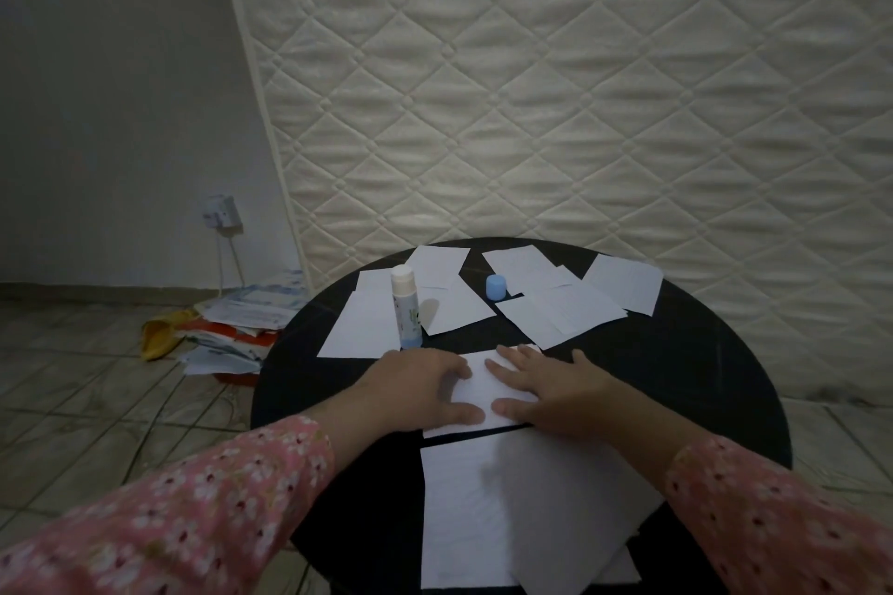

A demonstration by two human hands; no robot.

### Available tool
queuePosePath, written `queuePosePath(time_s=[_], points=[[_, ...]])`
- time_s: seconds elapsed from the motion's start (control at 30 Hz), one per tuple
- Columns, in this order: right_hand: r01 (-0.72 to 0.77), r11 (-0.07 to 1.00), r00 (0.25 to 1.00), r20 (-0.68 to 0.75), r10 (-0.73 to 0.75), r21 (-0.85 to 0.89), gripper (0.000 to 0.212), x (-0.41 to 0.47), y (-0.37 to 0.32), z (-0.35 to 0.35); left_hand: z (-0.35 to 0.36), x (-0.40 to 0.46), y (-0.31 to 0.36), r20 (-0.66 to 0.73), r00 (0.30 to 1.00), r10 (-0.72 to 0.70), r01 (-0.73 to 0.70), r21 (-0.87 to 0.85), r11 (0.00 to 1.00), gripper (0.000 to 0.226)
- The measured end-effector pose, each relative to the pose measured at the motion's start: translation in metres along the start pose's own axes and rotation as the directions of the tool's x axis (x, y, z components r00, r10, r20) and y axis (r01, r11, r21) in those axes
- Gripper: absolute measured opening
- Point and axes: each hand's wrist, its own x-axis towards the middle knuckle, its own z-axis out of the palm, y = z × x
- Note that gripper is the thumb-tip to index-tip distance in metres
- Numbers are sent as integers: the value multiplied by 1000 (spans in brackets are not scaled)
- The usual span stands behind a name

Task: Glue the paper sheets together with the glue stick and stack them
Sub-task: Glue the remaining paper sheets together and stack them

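A small white paper sheet [478, 389] lies in the middle of the round black table [700, 377]. My left hand [418, 389] and my right hand [551, 394] both rest flat on it, fingers spread, pressing its left and right sides. The glue stick [405, 307] stands upright and uncapped behind my left hand, on another sheet. Its blue cap [496, 287] sits apart at the back centre. Several loose white sheets [560, 304] lie scattered across the far half. A larger pile of white sheets [522, 512] lies at the near edge.
A quilted mattress [580, 87] leans against the wall right behind the table. On the tiled floor to the left lies a heap of papers and a yellow item [227, 329]. A wall socket with a cable [220, 213] is above it.
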Motion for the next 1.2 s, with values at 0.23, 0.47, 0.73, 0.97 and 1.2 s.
queuePosePath(time_s=[0.23,0.47,0.73,0.97,1.2], points=[[27,1000,1000,-13,-26,11,68,-7,24,-1,-9,-8,-46,109,994,-19,42,-211,977,68],[19,1000,998,-65,-19,-5,72,-10,25,-4,-11,-7,-37,49,997,56,-48,-148,988,53],[42,999,993,-113,-40,15,49,-2,19,4,13,1,-7,-76,992,100,-111,-155,982,50],[111,992,990,-96,-105,65,56,-6,36,5,-5,-2,-45,82,996,47,-28,-216,976,55],[111,959,982,-177,-66,260,49,-2,34,8,-10,-2,-52,31,999,8,0,-259,966,50]])
